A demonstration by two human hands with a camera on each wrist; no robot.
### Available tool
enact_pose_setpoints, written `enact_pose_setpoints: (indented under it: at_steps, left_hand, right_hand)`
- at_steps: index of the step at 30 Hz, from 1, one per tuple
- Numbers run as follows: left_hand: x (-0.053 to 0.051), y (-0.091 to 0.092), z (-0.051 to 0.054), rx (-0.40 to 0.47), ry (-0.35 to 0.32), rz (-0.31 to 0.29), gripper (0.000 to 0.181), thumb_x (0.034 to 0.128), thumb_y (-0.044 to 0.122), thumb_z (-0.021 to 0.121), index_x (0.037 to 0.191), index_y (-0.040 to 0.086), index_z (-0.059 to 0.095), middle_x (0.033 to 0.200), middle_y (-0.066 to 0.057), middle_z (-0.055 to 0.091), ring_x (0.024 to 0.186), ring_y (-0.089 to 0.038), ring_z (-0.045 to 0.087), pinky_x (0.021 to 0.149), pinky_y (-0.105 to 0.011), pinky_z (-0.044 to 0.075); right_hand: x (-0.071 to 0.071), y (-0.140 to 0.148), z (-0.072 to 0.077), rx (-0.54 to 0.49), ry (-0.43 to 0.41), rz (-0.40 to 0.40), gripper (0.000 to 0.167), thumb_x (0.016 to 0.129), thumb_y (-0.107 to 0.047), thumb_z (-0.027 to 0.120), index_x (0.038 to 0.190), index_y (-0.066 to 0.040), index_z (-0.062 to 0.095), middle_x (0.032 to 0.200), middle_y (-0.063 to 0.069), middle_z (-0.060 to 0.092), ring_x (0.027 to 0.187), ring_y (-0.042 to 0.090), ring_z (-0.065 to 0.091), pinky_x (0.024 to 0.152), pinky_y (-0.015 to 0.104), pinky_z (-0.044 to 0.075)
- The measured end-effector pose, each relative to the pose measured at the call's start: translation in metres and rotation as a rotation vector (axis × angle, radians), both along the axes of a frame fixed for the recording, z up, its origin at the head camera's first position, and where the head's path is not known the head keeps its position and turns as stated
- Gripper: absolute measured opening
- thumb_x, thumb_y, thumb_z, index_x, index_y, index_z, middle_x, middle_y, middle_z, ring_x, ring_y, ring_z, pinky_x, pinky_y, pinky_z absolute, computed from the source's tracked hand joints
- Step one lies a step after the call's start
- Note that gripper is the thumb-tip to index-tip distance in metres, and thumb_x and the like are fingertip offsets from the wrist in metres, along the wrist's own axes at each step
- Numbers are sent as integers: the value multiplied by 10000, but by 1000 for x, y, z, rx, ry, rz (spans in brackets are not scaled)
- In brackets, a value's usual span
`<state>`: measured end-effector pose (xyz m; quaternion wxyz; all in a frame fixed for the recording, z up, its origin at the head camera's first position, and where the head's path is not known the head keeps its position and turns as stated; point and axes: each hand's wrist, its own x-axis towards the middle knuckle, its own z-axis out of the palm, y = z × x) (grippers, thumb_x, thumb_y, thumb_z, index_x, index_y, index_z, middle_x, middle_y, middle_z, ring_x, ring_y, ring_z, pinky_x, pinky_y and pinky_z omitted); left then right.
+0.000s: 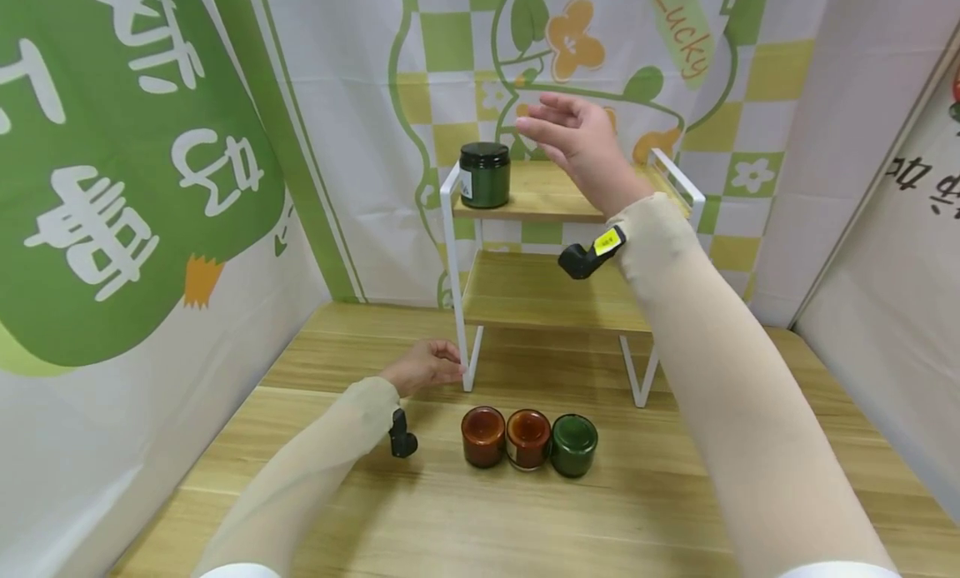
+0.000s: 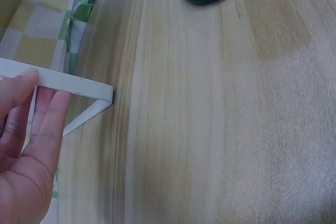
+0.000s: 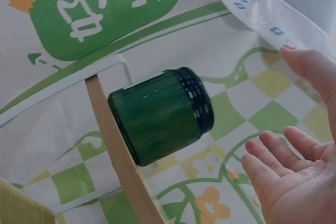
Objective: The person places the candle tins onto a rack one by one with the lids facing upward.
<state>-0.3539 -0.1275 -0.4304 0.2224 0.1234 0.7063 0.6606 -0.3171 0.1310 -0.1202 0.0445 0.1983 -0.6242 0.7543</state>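
Note:
On the top board of a two-tier shelf stands a green jar with a black lid, at the left end; the right wrist view shows this green jar too. My right hand is in the air to the right of it, fingers spread and touching nothing; in its wrist view the hand is apart from the jar. Down at the shelf's left front leg, my left hand pinches the white frame between thumb and fingers; the left wrist view shows the hand on the white bar.
In front of the shelf, two amber jars and a green jar stand in a row on the wooden table. Patterned cloth hangs behind and at both sides. The shelf's lower board holds nothing visible.

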Motion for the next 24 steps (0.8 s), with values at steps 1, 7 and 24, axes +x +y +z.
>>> enact_pose_setpoints:
  at_steps: [1, 7, 24]
  left_hand:
    - [0, 0, 0, -1, 3, -2, 157, 893, -103, 600, 909, 44, 549, 929, -55, 591, 947, -236, 646, 897, -300, 577]
    - [3, 0, 3, -5, 7, -5, 149, 892, -96, 607, 922, 39, 552, 942, -56, 589, 990, -269, 635, 933, -336, 563]
    - [2, -1, 0, -1, 11, -20, 136, 899, -70, 615, 958, 32, 545, 948, -54, 586, 984, -262, 640, 932, -316, 562]
  right_hand:
    - [3, 2, 0, -29, 7, 12, 638, 870, -29, 704, 1422, -25, 382, 1415, 132, 448, 1291, 221, 474, 1104, 253, 411]
    - [21, 22, -11, -102, 79, 65, 598, 878, 8, 677, 1404, -11, 393, 1392, 159, 457, 1283, 266, 477, 1079, 278, 447]
    - [71, 79, -104, -5, 323, 108, 512, 897, 146, 551, 1374, 37, 400, 1290, 115, 550, 1194, 227, 563, 1033, 313, 494]
